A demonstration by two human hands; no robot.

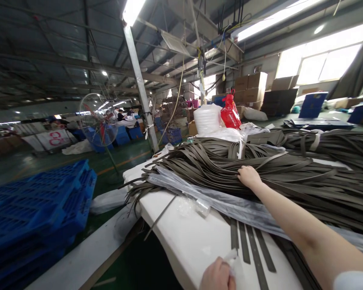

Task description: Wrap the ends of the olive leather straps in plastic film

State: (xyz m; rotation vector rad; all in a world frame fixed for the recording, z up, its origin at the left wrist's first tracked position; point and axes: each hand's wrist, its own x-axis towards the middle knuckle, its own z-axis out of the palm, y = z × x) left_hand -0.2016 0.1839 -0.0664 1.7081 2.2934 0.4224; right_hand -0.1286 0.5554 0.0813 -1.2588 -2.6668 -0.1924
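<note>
Our left grip point(217, 277) holds crumpled translucent plastic point(237, 269); our right grip point(249, 176) touches long dark-grey flat strips point(199, 165) on the white desk point(190, 241); we cannot tell its closure. 1 blue plastic pallet stack point(39, 201) occupies the green floor point(105, 179).

Your light comes from overhead tubes point(272, 20) and a window point(323, 62) at far right, both glaring white. On the left the ceiling point(48, 44) sinks into dimness, and deep shadow lies under the near counter point(184, 239). Pallets point(45, 193) at left look blurred; the edges stretch and lean.
</note>
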